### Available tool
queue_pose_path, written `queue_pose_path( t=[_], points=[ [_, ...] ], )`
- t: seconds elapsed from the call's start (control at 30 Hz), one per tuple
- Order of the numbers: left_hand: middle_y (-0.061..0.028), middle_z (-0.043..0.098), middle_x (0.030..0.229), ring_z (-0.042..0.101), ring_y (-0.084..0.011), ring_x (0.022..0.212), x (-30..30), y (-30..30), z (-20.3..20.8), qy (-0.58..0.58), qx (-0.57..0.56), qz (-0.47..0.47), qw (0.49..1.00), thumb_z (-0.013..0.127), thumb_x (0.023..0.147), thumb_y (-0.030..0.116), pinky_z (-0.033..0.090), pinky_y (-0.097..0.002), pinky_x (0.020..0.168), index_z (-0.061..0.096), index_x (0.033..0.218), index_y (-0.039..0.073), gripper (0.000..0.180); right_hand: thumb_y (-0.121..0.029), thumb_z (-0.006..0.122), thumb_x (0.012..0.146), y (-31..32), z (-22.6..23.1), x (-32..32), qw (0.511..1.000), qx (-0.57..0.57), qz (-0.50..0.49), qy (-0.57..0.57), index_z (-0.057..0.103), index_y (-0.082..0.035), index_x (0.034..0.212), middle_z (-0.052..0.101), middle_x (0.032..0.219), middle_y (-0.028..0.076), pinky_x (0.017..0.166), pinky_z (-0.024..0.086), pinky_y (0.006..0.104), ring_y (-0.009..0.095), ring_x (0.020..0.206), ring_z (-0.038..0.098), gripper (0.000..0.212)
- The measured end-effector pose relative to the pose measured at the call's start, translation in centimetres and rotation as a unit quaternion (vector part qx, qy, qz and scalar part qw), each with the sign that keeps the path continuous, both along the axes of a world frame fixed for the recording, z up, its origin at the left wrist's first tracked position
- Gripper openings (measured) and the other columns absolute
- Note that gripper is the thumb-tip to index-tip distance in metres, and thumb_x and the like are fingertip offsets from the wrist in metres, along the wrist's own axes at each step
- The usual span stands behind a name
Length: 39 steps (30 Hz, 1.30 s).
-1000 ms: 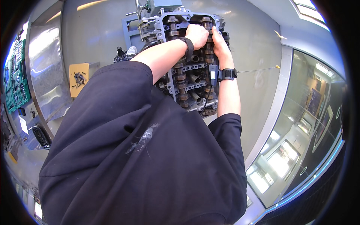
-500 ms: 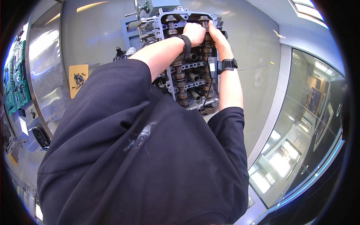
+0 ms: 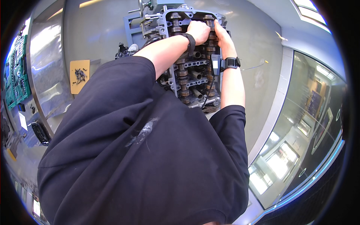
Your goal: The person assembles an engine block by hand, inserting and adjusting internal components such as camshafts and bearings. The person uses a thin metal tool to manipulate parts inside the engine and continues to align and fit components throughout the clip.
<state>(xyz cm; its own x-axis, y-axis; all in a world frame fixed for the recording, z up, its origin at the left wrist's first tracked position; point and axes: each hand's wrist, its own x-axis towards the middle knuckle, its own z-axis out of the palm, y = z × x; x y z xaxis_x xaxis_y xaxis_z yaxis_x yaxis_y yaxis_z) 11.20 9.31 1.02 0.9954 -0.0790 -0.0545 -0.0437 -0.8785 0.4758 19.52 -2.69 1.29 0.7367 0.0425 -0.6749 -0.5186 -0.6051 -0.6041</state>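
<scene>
An engine cylinder head (image 3: 195,64) with its cover off lies open in front of me, showing a left camshaft (image 3: 182,77) and a right camshaft (image 3: 211,43). My left hand (image 3: 198,31) is closed in a fist over its far part, between the two camshafts. Whatever those fingers hold, if anything, is hidden beneath the hand. Along the far right side, my right hand (image 3: 224,38) rests against the right camshaft, its thumb side pointing away from me. The other fingers of that hand are out of sight. A black strap circles each wrist, the right one carrying a small box with a cable.
A yellow board (image 3: 80,88) with a pile of bolts (image 3: 80,75) lies on the floor to the left. Further left is a green tool case (image 3: 18,80). A blue stand (image 3: 132,33) with a handwheel is behind the engine. Glass panels (image 3: 300,131) line the right.
The view has shifted slightly, so the engine and both hands appear a little further right. Both hands keep the same places on the engine.
</scene>
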Motion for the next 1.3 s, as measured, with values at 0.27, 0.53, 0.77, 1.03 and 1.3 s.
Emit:
queue_pose_path(
  t=[0.27, 0.53, 0.77, 1.03, 1.3],
  points=[
    [-0.0198, 0.070, 0.087, 0.069, -0.0339, 0.085, 0.0, 0.6, 0.2, 0.022, -0.100, 0.001, 0.995, 0.058, 0.077, 0.012, 0.055, -0.0427, 0.075, 0.072, 0.087, 0.001, 0.020, -0.065, 0.039, 0.093, -0.7, -1.1, 0.6, 0.998, -0.019, 0.065, -0.014, 0.046, 0.001, 0.138, 0.050, 0.139, 0.020, 0.107, 0.035, 0.0435, 0.030, 0.129, 0.046, 0.080],
    [-0.0157, 0.069, 0.086, 0.068, -0.0269, 0.079, -2.3, 8.7, 5.5, 0.044, -0.276, 0.073, 0.957, 0.058, 0.089, 0.023, 0.053, -0.0380, 0.076, 0.068, 0.109, 0.006, 0.028, -0.077, 0.043, 0.084, 0.0, 0.8, -0.1, 0.995, -0.066, 0.063, 0.033, 0.059, -0.020, 0.126, 0.067, 0.111, 0.004, 0.094, 0.035, 0.0484, 0.022, 0.106, 0.057, 0.073],
    [-0.0162, 0.070, 0.092, 0.067, -0.0306, 0.084, -5.7, 12.8, 4.2, 0.003, -0.305, 0.097, 0.947, 0.060, 0.088, 0.025, 0.051, -0.0374, 0.079, 0.069, 0.106, 0.006, 0.028, -0.075, 0.037, 0.087, 0.7, 3.7, -1.3, 0.993, -0.027, 0.089, 0.070, 0.061, -0.017, 0.123, 0.067, 0.110, 0.005, 0.094, 0.036, 0.0497, 0.024, 0.105, 0.058, 0.072],
    [-0.0077, 0.071, 0.086, 0.065, -0.0149, 0.082, -6.7, 12.9, 2.2, 0.034, -0.388, 0.113, 0.914, 0.058, 0.093, 0.023, 0.050, -0.0297, 0.078, 0.068, 0.103, 0.001, 0.026, -0.062, 0.042, 0.094, 1.3, 1.5, -0.2, 0.997, 0.000, 0.013, 0.070, 0.057, -0.011, 0.128, 0.066, 0.112, 0.008, 0.092, 0.044, 0.0382, 0.019, 0.097, 0.061, 0.063],
    [-0.0075, 0.071, 0.087, 0.066, -0.0134, 0.086, -7.8, 14.6, 2.3, 0.037, -0.399, 0.137, 0.906, 0.057, 0.094, 0.022, 0.049, -0.0291, 0.078, 0.067, 0.105, 0.000, 0.026, -0.063, 0.042, 0.094, -0.8, -0.5, 0.1, 0.998, 0.046, 0.021, 0.045, 0.061, -0.013, 0.116, 0.067, 0.097, 0.007, 0.078, 0.049, 0.0381, 0.018, 0.085, 0.063, 0.058]
  ],
)
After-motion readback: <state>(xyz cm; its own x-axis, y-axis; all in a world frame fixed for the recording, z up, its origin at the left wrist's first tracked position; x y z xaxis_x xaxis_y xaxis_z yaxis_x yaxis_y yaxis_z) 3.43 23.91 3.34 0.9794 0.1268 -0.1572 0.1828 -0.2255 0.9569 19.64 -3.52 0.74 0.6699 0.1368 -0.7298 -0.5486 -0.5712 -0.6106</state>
